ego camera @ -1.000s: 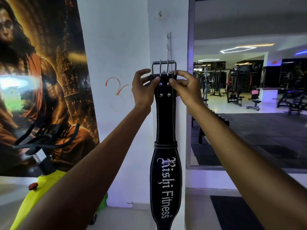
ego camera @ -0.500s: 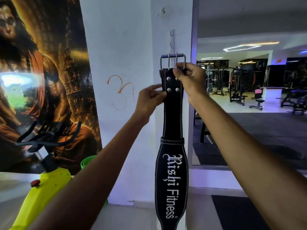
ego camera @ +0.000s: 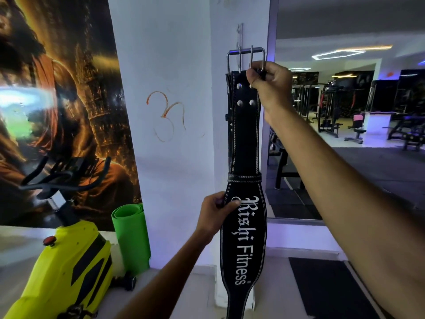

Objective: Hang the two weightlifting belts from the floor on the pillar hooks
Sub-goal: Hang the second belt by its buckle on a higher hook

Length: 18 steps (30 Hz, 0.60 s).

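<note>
Left hand [ego camera: 212,216], nearest the camera, pinches the wide lower panel of the black stitched leather weightlifting belt [ego camera: 245,139], thumb on its front beside the white lettering. Higher and farther, right hand [ego camera: 268,85] is closed around the belt's top, just under the steel double-prong buckle [ego camera: 246,59]. Beyond, a metal hook strip [ego camera: 239,34] stands on the white pillar [ego camera: 239,10]. Judgement: raise the buckle frame over a hook, keep the lower panel steadied, then release.
</note>
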{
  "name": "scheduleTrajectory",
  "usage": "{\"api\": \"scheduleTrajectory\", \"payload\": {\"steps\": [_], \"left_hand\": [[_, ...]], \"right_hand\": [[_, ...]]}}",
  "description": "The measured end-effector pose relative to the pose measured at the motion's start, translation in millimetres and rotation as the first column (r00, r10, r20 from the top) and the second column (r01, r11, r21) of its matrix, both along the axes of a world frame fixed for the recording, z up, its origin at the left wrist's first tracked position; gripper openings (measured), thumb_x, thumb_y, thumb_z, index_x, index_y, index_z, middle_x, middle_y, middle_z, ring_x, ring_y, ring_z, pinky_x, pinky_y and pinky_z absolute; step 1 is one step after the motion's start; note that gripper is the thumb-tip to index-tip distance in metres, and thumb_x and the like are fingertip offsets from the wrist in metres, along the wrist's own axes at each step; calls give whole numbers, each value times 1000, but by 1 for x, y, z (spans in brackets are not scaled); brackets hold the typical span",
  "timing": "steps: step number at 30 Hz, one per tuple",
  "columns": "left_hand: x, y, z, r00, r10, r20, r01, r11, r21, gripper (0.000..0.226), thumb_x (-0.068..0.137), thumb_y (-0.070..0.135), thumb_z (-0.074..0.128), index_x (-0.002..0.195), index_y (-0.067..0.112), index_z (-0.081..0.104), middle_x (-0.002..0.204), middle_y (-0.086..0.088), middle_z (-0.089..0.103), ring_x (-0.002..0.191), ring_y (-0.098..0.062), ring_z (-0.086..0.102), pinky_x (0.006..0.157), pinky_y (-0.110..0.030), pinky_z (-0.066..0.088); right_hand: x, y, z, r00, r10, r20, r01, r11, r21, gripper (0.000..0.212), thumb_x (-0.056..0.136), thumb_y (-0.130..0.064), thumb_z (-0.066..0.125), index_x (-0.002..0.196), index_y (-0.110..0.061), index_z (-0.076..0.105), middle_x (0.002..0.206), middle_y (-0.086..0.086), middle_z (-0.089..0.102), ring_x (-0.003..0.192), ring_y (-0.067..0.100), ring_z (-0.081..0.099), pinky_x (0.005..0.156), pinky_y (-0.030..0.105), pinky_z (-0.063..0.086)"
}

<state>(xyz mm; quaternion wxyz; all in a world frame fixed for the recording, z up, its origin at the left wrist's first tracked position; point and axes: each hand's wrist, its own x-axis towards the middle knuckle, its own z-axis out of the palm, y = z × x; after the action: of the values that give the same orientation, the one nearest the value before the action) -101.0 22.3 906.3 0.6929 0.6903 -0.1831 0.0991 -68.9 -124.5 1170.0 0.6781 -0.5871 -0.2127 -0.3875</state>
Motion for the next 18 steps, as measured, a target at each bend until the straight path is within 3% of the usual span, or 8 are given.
{"api": "scheduleTrajectory", "payload": {"steps": [4, 7, 11, 14, 18], "left_hand": [[-5, 6, -50, 996, -5, -91, 10, 998, 58, 23, 78, 11, 78, 100, 5, 76, 102, -16, 79, 88, -24, 73, 90, -50, 61], [-9, 11, -75, 990, -8, -140, 27, 991, 130, 30, 77, 14, 80, 106, 6, 76, 107, -16, 79, 94, -24, 74, 95, -54, 58], [-2, 9, -52, 993, 9, -120, 1, 997, 80, 27, 78, 20, 82, 101, 7, 77, 100, -13, 80, 87, -18, 74, 89, -45, 62], [7, 7, -11, 998, 19, -55, -19, 1000, 2, 11, 85, 9, 78, 96, 9, 75, 89, -2, 80, 79, -11, 73, 76, -26, 60], [11, 6, 6, 1000, 18, -15, -18, 1000, -10, 8, 87, 2, 74, 92, 7, 73, 81, 3, 79, 73, -9, 73, 70, -20, 58]], "right_hand": [[0, -1, -6, 1000, -24, -12, 24, 1000, 2, 20, 83, 1, 71, 103, 3, 69, 79, 4, 69, 70, 7, 62, 68, 17, 54], [0, -3, -7, 999, -36, -21, 36, 999, 11, 21, 83, 1, 70, 104, 4, 69, 79, 2, 69, 67, 2, 62, 68, 15, 54], [0, -4, -9, 999, -22, -40, 22, 1000, 11, 20, 84, 0, 70, 104, 2, 69, 74, -3, 68, 60, -4, 61, 63, 13, 51], [-1, -3, -12, 999, -19, -50, 19, 1000, 8, 21, 85, 0, 70, 105, 3, 69, 73, -3, 68, 58, -7, 62, 62, 11, 50], [-3, -2, -15, 998, -13, -56, 14, 1000, 11, 22, 85, 1, 69, 107, 4, 68, 75, 0, 67, 58, -7, 61, 63, 11, 51]]}}
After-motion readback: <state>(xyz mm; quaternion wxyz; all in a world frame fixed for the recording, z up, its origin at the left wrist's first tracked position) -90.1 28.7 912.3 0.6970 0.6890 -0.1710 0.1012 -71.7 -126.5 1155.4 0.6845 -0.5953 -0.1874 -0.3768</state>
